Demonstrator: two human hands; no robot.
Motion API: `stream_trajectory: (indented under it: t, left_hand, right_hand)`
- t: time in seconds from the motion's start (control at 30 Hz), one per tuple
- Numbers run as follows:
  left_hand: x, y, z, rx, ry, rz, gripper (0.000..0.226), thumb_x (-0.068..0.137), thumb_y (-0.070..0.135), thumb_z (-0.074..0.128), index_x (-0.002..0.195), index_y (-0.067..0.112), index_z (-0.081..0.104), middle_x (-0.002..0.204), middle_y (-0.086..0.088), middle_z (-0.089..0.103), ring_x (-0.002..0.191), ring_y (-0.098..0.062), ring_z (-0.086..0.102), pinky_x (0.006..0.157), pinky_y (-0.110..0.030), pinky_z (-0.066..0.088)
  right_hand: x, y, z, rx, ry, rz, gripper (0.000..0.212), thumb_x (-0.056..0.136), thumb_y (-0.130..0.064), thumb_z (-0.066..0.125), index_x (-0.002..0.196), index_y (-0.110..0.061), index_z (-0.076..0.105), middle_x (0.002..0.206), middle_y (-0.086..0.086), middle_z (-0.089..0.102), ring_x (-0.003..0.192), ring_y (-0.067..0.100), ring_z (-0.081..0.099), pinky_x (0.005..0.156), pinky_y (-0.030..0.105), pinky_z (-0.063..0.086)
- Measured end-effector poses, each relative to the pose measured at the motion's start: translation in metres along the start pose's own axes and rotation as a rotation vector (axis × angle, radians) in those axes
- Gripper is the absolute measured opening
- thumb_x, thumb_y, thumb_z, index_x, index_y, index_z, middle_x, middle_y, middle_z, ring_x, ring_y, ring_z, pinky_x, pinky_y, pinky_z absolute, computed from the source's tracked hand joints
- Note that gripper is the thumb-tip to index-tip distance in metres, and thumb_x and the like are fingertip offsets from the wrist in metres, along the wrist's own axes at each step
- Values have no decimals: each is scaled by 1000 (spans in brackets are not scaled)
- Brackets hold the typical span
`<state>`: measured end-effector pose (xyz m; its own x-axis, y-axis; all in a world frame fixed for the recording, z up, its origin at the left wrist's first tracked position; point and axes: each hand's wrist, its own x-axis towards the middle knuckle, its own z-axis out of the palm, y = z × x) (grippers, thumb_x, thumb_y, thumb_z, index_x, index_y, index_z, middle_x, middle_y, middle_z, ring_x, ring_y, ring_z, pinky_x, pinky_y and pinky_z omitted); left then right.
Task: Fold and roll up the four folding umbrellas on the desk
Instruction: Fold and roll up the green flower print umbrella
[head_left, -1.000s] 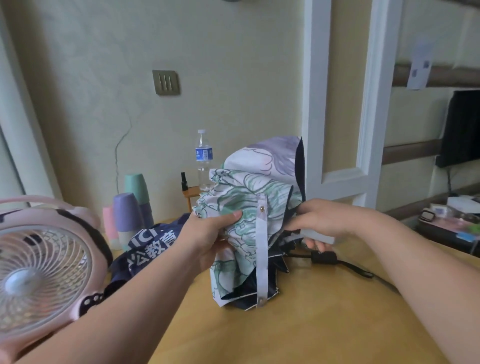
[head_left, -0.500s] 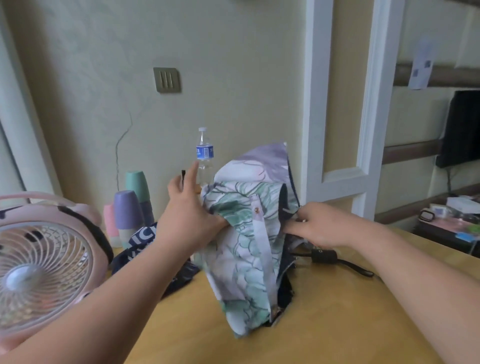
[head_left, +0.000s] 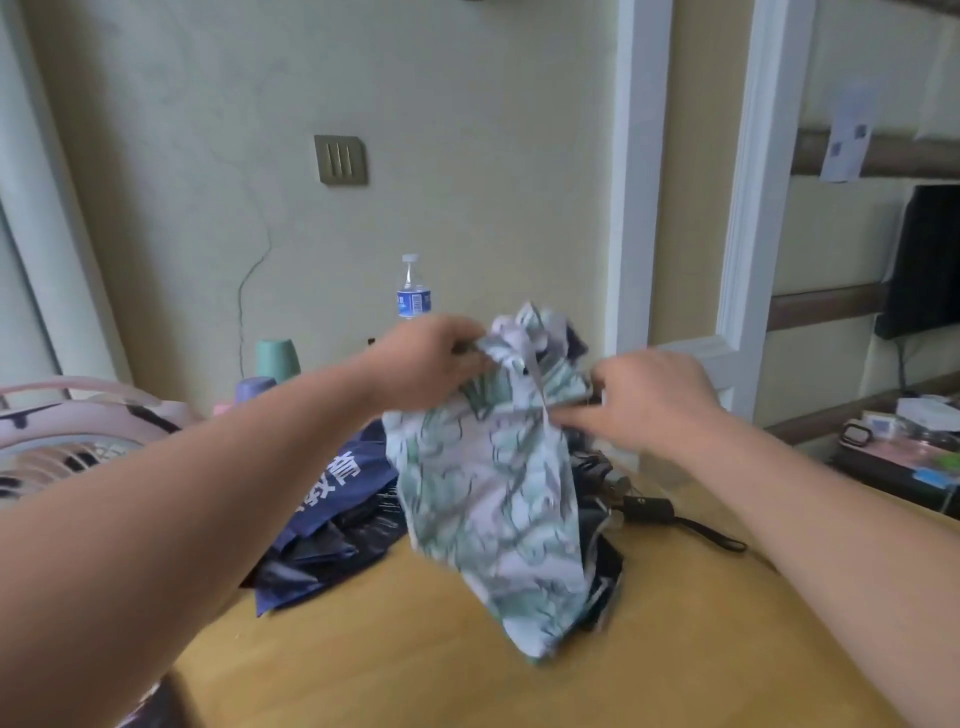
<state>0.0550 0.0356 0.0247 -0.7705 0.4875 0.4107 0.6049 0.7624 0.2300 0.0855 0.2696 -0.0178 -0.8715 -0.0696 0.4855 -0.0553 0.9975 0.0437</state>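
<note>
Gathering the floral umbrella, the left hand is gripping its top folds, the right hand pinching its side. The navy umbrella is lying loose toward the desk's left edge, seemingly awaiting rolling.

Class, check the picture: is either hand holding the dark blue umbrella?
No: left hand and right hand grip the floral umbrella, while the dark blue umbrella lies on the desk.
</note>
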Motion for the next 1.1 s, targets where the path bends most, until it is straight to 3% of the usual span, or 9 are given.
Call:
stream_trajectory:
  t: [0.13, 0.2, 0.3, 0.37, 0.43, 0.57, 0.8, 0.93, 1.1]
  left_hand:
    - [5, 17, -35, -15, 423, 273, 8, 94, 11, 66, 89, 5, 65, 69, -4, 55, 62, -16, 42, 57, -24, 33]
    - [-4, 21, -30, 49, 508, 400, 1, 89, 7, 67, 90, 7, 68, 73, -3, 59, 69, -16, 46, 59, -28, 32]
    - [-3, 3, 8, 5, 357, 314, 13, 90, 18, 67, 80, 26, 69, 67, 7, 59, 74, -20, 53, 58, -25, 35]
    - [-12, -13, 30, -169, -323, 35, 31, 85, 55, 68, 85, 24, 71, 75, -2, 67, 88, -33, 60, 64, -19, 44]
    - [-31, -41, 63, -284, -575, -175, 81, 76, 61, 80, 113, -9, 64, 113, -29, 65, 123, -45, 54, 75, -13, 43]
    - [-90, -41, 133, -190, -63, -82, 11, 92, 43, 67, 90, 32, 63, 83, 10, 64, 82, -12, 63, 77, -37, 54]
    - [-80, -51, 117, -444, 67, -108, 71, 87, 64, 64, 149, 43, 39, 145, 21, 49, 132, 1, 47, 110, -31, 41]
    - [-54, -55, 122, -207, -111, -1, 80, 87, 61, 70, 155, 34, 37, 160, 14, 33, 146, -5, 28, 123, -30, 22]
    - [-43, -76, 175, -106, -262, -64, 93, 78, 87, 50, 156, 39, 33, 165, 11, 27, 155, -13, 17, 125, -50, 16]
  right_hand:
    - [34, 29, -19, 7, 632, -75, 65, 81, -76, 62, 62, -19, 36, 56, 2, 50, 51, 26, 53, 51, 24, 33]
    - [46, 39, -19, -20, 770, -102, 47, 78, -50, 75, 65, -14, 48, 60, 13, 56, 54, 37, 57, 51, 30, 37]
    - [50, 33, -6, -85, 595, -113, 36, 77, -44, 52, 80, -10, 64, 72, 15, 64, 69, 39, 63, 62, 38, 43]
    - [38, 22, 16, -116, 412, -137, 28, 81, -38, 59, 91, -13, 65, 82, 12, 67, 79, 37, 65, 67, 39, 44]
    - [18, 13, 53, -141, 196, -143, 19, 87, -35, 60, 97, -20, 62, 89, 6, 66, 87, 32, 66, 71, 37, 48]
    - [-24, 6, 129, -48, -143, -210, 30, 84, -47, 63, 105, -24, 61, 103, 1, 70, 99, 29, 65, 72, 34, 47]
    - [-52, 14, 158, 257, -272, -88, 35, 74, -51, 65, 101, -29, 62, 100, -2, 71, 93, 26, 65, 72, 36, 54]
    - [-62, 20, 166, 312, -250, -137, 60, 56, -65, 51, 97, -24, 67, 97, -1, 71, 92, 24, 65, 72, 37, 53]
    - [-76, 29, 164, 337, -311, -177, 52, 51, -55, 78, 88, -25, 60, 89, -10, 56, 86, 15, 49, 66, 29, 35]
